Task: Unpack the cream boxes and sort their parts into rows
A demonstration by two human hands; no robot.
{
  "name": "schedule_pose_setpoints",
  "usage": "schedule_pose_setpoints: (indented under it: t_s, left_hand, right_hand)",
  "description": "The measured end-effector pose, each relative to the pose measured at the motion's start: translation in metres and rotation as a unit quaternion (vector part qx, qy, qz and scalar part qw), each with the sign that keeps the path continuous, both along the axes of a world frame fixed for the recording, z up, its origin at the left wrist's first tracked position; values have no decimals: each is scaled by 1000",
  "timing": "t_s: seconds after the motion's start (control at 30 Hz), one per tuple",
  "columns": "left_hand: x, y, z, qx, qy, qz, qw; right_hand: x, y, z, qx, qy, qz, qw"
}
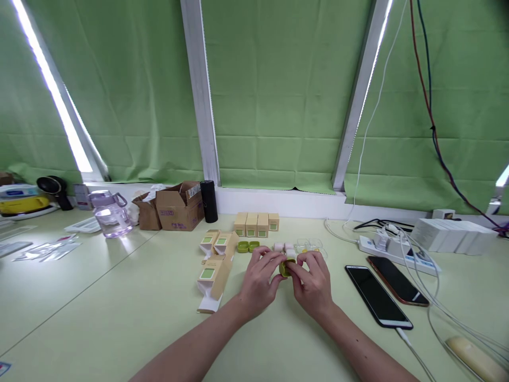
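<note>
The person's left hand (259,279) and right hand (314,281) pinch a green cup (283,270) between their fingertips, over the bench (119,307); small boxes (251,225) stand nearer its far edge.

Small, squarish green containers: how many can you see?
3. A left green container and a right green container sit side by side beyond the left hand; a third green container is held between that hand and the right hand. The hands may hide more.
</note>
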State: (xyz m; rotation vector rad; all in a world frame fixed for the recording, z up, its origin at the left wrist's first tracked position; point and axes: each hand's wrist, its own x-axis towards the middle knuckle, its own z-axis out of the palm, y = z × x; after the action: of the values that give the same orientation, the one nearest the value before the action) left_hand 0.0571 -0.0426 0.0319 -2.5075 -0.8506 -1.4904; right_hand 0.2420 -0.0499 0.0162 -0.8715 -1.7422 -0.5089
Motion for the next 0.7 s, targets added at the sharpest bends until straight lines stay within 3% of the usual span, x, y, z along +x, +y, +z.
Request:
schedule_pose_setpoints:
  t_s: [0.7]
  left_hand:
    - [0, 3, -3, -15, -17, 0, 1000]
  right_hand:
    - [-4, -2, 7, 28, -21, 10, 999]
